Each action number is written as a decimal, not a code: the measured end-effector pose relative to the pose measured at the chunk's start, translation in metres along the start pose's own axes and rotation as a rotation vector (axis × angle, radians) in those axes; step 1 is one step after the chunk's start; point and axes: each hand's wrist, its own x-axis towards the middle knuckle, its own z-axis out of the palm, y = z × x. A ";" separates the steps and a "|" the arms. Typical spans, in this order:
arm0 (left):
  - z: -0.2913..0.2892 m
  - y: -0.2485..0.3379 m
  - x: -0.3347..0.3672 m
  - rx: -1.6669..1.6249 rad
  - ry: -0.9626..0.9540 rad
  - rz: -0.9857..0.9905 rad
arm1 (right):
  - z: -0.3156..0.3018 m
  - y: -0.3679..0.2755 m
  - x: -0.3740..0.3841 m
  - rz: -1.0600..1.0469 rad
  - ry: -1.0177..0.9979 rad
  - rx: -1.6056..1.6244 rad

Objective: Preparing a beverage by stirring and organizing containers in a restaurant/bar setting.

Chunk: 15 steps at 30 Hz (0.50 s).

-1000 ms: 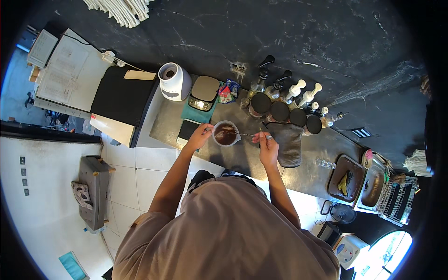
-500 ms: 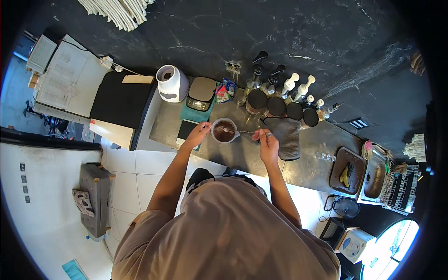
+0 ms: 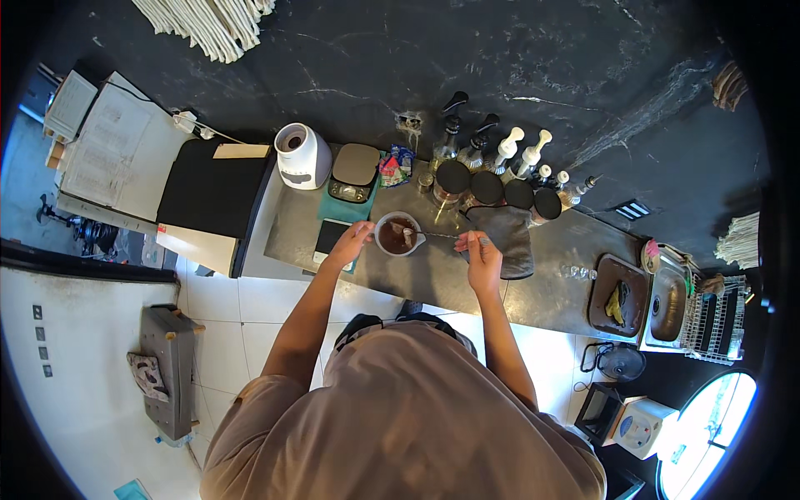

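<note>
A small white jug (image 3: 379, 237) with a spout on its right side holds brown liquid (image 3: 395, 241) with a paler lump in it. My left hand (image 3: 353, 242) is closed at the jug's left side; a handle, if there is one, is hidden by the fingers. In the pinched fingers of my right hand (image 3: 481, 254) is a thin metal spoon (image 3: 440, 235) with a twisted stem. It slants over the spout side, its tip in the liquid. Behind my right hand a dark cloth (image 3: 508, 242) lies on the steel counter (image 3: 417, 287).
Behind the jug stand a kitchen scale (image 3: 353, 171), a white blender base (image 3: 302, 158) and small colourful packets (image 3: 396, 166). Black-lidded jars (image 3: 452, 177) and pump bottles (image 3: 506, 150) line the wall. A brown tray (image 3: 602, 315) lies beside the sink (image 3: 667, 308) at right.
My right hand has moved slightly right with the spoon, and the pale lump in the brown liquid has shifted. The left hand stays at the jug. The whole view has tilted a little.
</note>
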 end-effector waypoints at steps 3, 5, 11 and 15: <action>0.003 0.003 0.000 -0.039 0.019 0.064 | -0.001 -0.003 -0.002 0.014 -0.013 -0.054; 0.002 0.003 0.000 -0.041 0.018 0.052 | 0.002 -0.005 -0.003 0.010 -0.022 -0.043; 0.004 -0.008 0.007 -0.069 0.048 0.056 | 0.004 -0.010 0.007 -0.011 -0.018 -0.054; 0.000 -0.013 0.006 -0.055 0.039 0.091 | 0.006 -0.010 0.009 -0.063 -0.021 -0.103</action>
